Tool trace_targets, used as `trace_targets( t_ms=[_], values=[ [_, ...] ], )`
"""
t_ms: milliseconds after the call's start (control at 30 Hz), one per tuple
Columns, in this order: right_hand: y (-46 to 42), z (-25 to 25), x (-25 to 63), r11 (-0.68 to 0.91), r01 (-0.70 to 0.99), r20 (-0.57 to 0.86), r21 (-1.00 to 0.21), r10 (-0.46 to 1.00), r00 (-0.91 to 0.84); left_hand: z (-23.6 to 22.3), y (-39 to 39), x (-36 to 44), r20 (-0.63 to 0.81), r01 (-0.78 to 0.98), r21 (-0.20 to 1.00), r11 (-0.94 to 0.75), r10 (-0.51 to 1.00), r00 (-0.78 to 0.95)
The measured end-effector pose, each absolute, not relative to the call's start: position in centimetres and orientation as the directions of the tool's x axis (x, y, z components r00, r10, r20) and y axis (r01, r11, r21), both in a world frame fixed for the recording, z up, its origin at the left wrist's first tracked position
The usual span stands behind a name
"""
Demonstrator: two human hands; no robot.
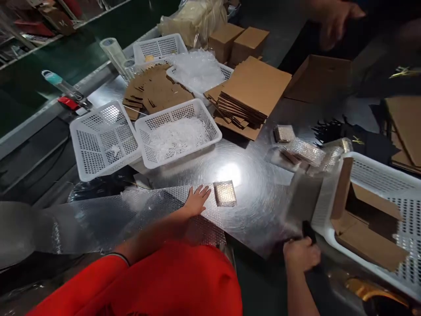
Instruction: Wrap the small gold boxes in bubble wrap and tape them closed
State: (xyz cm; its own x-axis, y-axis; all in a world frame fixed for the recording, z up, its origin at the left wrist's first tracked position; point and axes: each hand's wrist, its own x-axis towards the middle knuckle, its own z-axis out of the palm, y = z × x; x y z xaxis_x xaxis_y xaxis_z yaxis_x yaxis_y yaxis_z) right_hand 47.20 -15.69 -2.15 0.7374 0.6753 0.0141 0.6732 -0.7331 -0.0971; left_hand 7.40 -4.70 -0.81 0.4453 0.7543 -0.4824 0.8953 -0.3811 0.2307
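Observation:
My left hand (196,201) lies flat with fingers spread on a sheet of bubble wrap (138,215) that stretches across the metal table (250,175). Just right of its fingertips lies a small item wrapped in bubble wrap (225,193). My right hand (301,254) is closed round the black handle of a cleaver-like knife (304,199) whose broad blade points away, close to a white basket (384,175). My sleeve is red.
White baskets stand at the left, one (101,140) empty, one (179,131) with clear plastic pieces. Stacked flat cardboard (253,87) and boxes (237,41) lie behind. More wrapped items (302,151) sit at the right. Another person's hand (332,19) shows at top right.

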Motion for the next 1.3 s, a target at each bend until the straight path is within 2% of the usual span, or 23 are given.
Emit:
trace_targets(
  t_ms=[167,300,367,433,600,700,767,900,1033,1167,1300],
  values=[
    [-17.8,-3.6,50.2,-0.803,0.596,-0.112,-0.017,0.594,0.797,-0.5,-3.4,7.4,-0.46,0.831,0.193,-0.522,0.7,0.547],
    [-18.3,-3.4,48.7,-0.808,0.589,-0.221,-0.02,0.578,0.786,-0.6,-2.6,7.5,-0.495,0.826,0.216,-0.521,0.671,0.552],
    [-19.2,-3.0,46.3,-0.793,0.602,-0.242,-0.095,0.605,0.759,-0.7,-2.5,7.6,-0.491,0.831,0.229,-0.507,0.677,0.548],
    [-20.2,-2.5,42.5,-0.724,0.649,-0.201,-0.236,0.689,0.696,-0.8,-2.5,7.6,-0.481,0.833,0.239,-0.499,0.684,0.548],
    [-19.5,-1.1,30.1,-0.351,0.723,-0.055,-0.595,0.915,0.399,-1.3,-2.6,7.4,-0.429,0.823,0.258,-0.505,0.704,0.566],
    [-16.4,-0.4,24.0,-0.24,0.706,-0.085,-0.666,0.965,0.247,-1.7,-2.6,7.2,-0.406,0.816,0.279,-0.506,0.708,0.578],
    [-14.0,0.1,21.6,-0.268,0.74,-0.144,-0.617,0.963,0.229,-1.8,-2.6,7.1,-0.391,0.817,0.296,-0.495,0.717,0.576],
    [-10.3,1.9,19.4,-0.385,0.848,-0.333,-0.363,0.904,0.268,-1.7,-2.5,7.1,-0.389,0.822,0.333,-0.462,0.727,0.566],
    [-8.2,3.9,18.3,-0.388,0.907,-0.448,-0.161,0.848,0.283,-1.0,-2.4,7.3,-0.415,0.829,0.336,-0.447,0.72,0.556],
    [-7.1,4.5,17.5,-0.366,0.929,-0.468,-0.054,0.831,0.3,-0.5,-2.3,7.3,-0.426,0.835,0.332,-0.439,0.72,0.548],
    [-6.5,4.3,17.2,-0.34,0.94,-0.474,-0.011,0.83,0.295,-0.1,-2.2,7.3,-0.441,0.839,0.342,-0.423,0.716,0.541]
  ],
)
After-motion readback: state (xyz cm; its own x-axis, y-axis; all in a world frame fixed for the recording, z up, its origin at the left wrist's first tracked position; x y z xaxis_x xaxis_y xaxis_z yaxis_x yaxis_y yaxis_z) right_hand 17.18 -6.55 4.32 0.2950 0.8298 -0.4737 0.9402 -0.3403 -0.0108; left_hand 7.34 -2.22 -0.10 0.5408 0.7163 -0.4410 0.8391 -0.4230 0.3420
